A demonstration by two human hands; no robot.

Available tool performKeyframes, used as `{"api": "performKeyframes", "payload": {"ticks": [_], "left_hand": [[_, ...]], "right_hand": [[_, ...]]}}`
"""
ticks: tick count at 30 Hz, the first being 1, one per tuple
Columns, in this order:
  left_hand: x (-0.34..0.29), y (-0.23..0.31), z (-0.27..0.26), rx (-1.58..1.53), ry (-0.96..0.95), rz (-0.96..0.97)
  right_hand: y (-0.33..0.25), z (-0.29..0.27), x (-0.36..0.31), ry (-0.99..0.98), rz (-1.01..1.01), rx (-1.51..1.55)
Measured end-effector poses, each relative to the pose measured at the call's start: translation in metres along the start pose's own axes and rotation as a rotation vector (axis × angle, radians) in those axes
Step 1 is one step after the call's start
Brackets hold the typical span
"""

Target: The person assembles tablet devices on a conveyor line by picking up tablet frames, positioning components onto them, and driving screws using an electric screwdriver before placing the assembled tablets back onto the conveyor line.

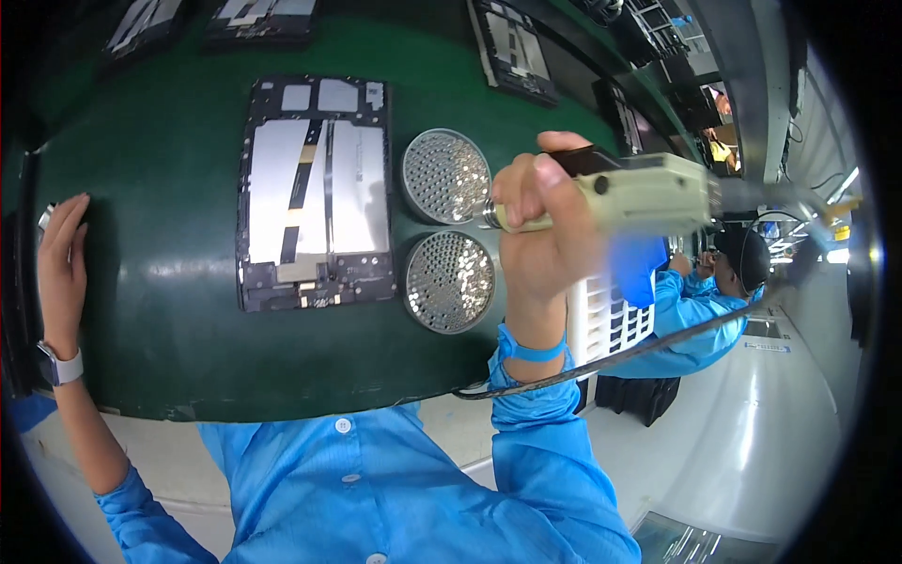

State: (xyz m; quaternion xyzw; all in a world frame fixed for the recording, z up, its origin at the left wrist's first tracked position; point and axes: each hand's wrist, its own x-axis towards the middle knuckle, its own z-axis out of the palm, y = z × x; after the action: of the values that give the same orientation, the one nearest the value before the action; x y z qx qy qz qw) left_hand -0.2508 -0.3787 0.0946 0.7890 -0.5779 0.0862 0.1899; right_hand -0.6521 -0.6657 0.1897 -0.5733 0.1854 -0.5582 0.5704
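Observation:
My right hand [545, 211] is wrapped round a pale yellow-green electric screwdriver [655, 195], which lies nearly level. Its narrow metal end points left, over the edge of the upper round dish [442, 176]. A second round dish [449, 284] stands just below that one; both hold many small shiny pieces in rows of holes. Left of the dishes lies an opened tablet [362, 188], with silver panels and a dark ribbon cable inside a black frame. At the table's left edge my left hand [64, 268] rests with fingers stretched out, near a small shiny metal piece [47, 216].
More opened tablets [517, 52] lie along the far side of the green table [169, 348]. A black cord [639, 348] crosses below my right forearm. A white slatted basket [592, 324] with blue material stands right of it. A co-worker [695, 320] in blue sits beyond.

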Motion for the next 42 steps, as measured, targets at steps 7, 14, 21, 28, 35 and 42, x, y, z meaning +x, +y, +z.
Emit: {"api": "performKeyframes", "payload": {"ticks": [7, 14, 21, 28, 35, 42], "left_hand": [[-0.004, 0.000, 0.006, 0.123, 0.105, -0.001], [-0.007, -0.014, 0.013, 0.011, 0.172, -0.101], [0.000, 0.008, 0.014, -0.009, 0.194, -0.110], [0.001, 0.013, 0.010, -0.024, 0.192, -0.112], [0.001, 0.014, 0.012, -0.014, 0.199, -0.117], [0.003, 0.017, 0.005, 0.053, 0.238, -0.050]], "right_hand": [[0.033, -0.028, -0.012, 0.096, 0.069, -0.056], [0.044, -0.036, -0.012, 0.068, 0.108, 0.009], [0.040, -0.029, -0.001, 0.034, 0.157, 0.090], [0.053, -0.032, -0.010, 0.058, 0.196, -0.013], [0.054, -0.035, -0.010, 0.047, 0.230, -0.040], [0.054, -0.032, -0.009, 0.040, 0.225, 0.005]]}}
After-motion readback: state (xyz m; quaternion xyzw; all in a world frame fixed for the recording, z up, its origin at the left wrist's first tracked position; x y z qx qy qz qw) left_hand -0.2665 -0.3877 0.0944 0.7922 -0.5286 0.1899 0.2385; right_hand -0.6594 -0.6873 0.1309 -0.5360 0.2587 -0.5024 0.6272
